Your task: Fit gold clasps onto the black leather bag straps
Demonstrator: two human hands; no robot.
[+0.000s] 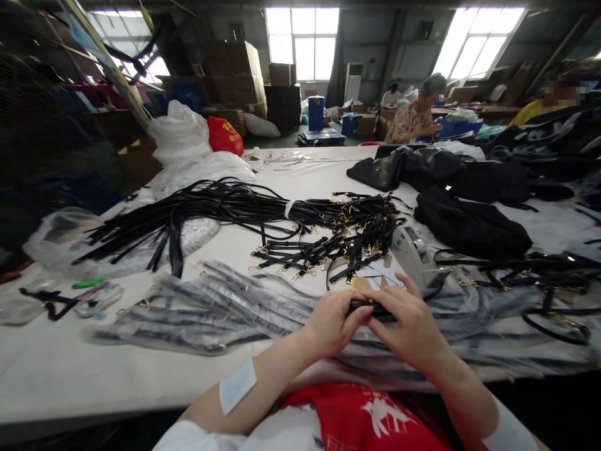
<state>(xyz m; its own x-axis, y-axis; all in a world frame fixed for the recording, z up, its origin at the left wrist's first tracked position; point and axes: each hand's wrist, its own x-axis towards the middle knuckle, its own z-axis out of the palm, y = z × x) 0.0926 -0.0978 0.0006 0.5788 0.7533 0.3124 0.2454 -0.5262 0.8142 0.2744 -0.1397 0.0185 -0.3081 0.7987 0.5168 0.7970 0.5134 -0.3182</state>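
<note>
My left hand [330, 322] and my right hand [407, 318] meet near the table's front edge. Both are closed on a black strap [370, 308], its middle partly hidden by my fingers. Under and beside them lie several straps in clear plastic sleeves [235, 307]. Just beyond my right hand stands a grey tape dispenser [416, 254]. Short black straps with gold clasps [319, 247] are heaped in front of my hands. A round yellowish piece [360, 284] rests close to my left fingertips.
A long bundle of black straps [201, 203] spreads across the left side. Black bags [469, 219] lie at the right. Clear plastic wrapping [183, 138] and a red bag [224, 135] are piled at the back left. Across the table sits a person in a patterned top [413, 119].
</note>
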